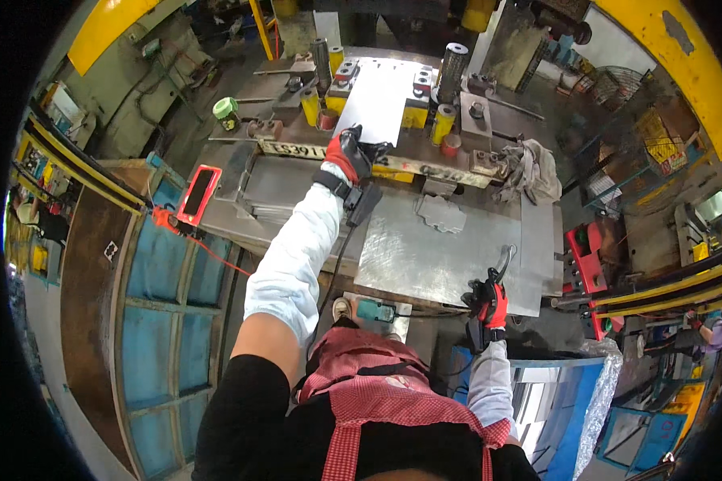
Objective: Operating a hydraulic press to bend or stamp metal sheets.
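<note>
- left hand (pixel 350 156): at the near end of the bright sheet (pixel 381 96), which lies beyond the metal plate (pixel 409 260); i cannot tell if its grip is closed.
- right hand (pixel 488 300): at the plate's near right part, by a curved metal rod (pixel 509 260); grip unclear too.
- yellow posts (pixel 444 124): beyond the plate, flanking the bright sheet.
- crumpled rag (pixel 535 172): near the plate's far right corner.
- stacked sheets (pixel 285 186): left of the plate.
- red-framed device (pixel 199 195): farther left of the plate.
</note>
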The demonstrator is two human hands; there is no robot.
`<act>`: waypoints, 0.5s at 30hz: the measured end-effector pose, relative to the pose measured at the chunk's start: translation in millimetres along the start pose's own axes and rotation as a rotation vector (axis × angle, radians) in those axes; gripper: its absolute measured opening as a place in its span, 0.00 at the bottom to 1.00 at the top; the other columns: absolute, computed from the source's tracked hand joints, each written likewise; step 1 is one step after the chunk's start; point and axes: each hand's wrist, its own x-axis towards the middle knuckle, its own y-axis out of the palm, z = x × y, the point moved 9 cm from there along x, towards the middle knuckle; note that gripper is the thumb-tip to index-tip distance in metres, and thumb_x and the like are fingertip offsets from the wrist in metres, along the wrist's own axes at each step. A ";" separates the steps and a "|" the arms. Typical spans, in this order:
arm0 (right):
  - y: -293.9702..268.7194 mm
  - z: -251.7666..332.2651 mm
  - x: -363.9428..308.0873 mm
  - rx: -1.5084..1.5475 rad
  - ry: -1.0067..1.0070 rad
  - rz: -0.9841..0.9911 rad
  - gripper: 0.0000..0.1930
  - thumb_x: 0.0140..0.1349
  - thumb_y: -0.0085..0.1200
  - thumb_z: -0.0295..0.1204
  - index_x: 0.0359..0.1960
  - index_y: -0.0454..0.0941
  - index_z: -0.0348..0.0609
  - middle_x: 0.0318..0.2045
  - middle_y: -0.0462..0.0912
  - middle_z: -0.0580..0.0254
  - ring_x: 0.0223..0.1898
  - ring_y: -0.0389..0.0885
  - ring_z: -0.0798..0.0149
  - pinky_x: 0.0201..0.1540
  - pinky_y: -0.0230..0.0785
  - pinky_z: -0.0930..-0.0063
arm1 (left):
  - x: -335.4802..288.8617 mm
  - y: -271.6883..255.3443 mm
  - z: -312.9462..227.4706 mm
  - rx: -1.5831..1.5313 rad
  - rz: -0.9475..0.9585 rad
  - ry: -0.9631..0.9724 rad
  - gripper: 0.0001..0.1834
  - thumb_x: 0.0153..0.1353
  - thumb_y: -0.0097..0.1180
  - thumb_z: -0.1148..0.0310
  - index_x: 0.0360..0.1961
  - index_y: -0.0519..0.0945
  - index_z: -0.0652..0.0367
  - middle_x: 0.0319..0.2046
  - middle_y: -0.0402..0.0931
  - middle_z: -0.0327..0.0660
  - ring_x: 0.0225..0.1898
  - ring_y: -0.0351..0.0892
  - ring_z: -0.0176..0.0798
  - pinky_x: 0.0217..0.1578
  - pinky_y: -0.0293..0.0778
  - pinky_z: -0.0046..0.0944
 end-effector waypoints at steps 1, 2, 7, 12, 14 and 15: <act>-6.2 -2.2 3.8 0.039 -0.001 0.025 0.19 0.58 0.48 0.36 0.51 0.64 0.52 0.30 0.76 0.54 0.28 0.76 0.56 0.28 0.72 0.58 | 0.4 -4.5 11.0 -0.100 -0.066 -0.118 0.17 0.61 0.40 0.65 0.49 0.67 0.61 0.42 0.73 0.45 0.41 0.75 0.45 0.38 0.77 0.44; -12.7 -4.2 6.5 0.079 -0.003 0.049 0.23 0.57 0.48 0.34 0.56 0.60 0.57 0.30 0.74 0.54 0.28 0.74 0.57 0.26 0.70 0.57 | 6.8 -8.1 15.4 -0.091 -0.032 -0.117 0.17 0.61 0.41 0.65 0.49 0.67 0.62 0.44 0.72 0.45 0.42 0.75 0.46 0.40 0.76 0.46; 12.1 5.7 -6.3 0.094 -0.019 -0.071 0.21 0.57 0.48 0.34 0.54 0.63 0.53 0.29 0.74 0.57 0.28 0.74 0.60 0.26 0.70 0.59 | 24.6 -82.0 -1.4 0.169 -0.130 0.079 0.18 0.57 0.51 0.64 0.46 0.71 0.64 0.42 0.73 0.44 0.42 0.73 0.42 0.44 0.69 0.41; 12.4 14.2 -7.5 0.049 -0.092 -0.027 0.13 0.57 0.47 0.34 0.42 0.67 0.45 0.25 0.75 0.54 0.23 0.74 0.62 0.24 0.70 0.63 | 7.0 -36.5 20.5 -0.014 -0.364 -0.307 0.21 0.58 0.47 0.67 0.53 0.65 0.59 0.47 0.71 0.44 0.47 0.71 0.49 0.48 0.67 0.52; 10.4 17.3 -14.0 0.000 -0.098 -0.097 0.11 0.57 0.47 0.33 0.39 0.66 0.44 0.25 0.75 0.52 0.20 0.72 0.62 0.22 0.67 0.65 | 13.8 -23.9 26.4 -0.061 -0.245 -0.318 0.21 0.59 0.46 0.68 0.54 0.64 0.59 0.49 0.70 0.44 0.49 0.69 0.50 0.49 0.67 0.54; 12.2 17.6 -13.4 -0.017 -0.087 -0.094 0.12 0.57 0.47 0.33 0.40 0.66 0.44 0.25 0.75 0.53 0.19 0.71 0.62 0.22 0.67 0.65 | 19.4 -18.9 26.5 -0.117 -0.066 -0.274 0.21 0.59 0.46 0.68 0.54 0.65 0.59 0.49 0.70 0.44 0.49 0.69 0.50 0.49 0.67 0.54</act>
